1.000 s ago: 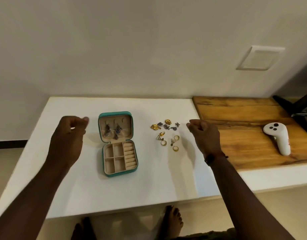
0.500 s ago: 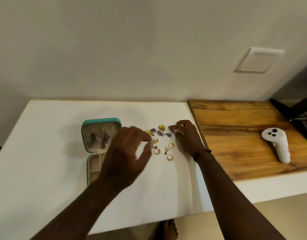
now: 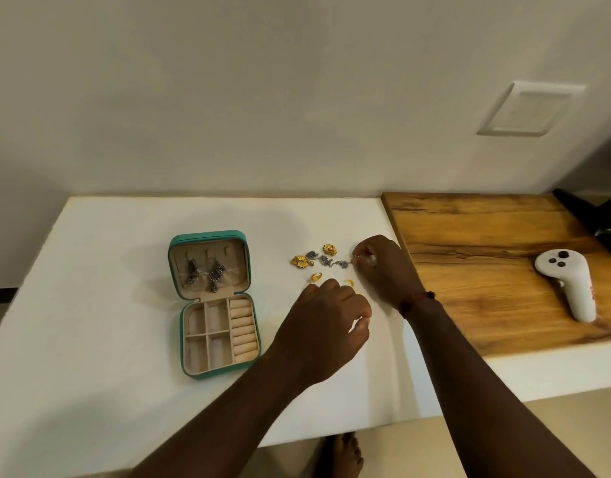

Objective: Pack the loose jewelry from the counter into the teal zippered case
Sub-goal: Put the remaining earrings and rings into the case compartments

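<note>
Both hands have closed in on the loose jewelry (image 3: 323, 262) right of the open teal case (image 3: 214, 301): right hand (image 3: 380, 267) pinching a silver piece's end, left hand (image 3: 326, 326) curled over the rings, grip hidden; light, snag-prone pieces best lifted by hooks.

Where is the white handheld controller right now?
In the head view, the white controller lies on the wooden board at the far right, well apart from the loose jewelry and both hands.

One open teal case (image 3: 214, 305), two gold flower pieces (image 3: 300, 261), two hands (image 3: 326, 326), one white controller (image 3: 569, 288)
</note>
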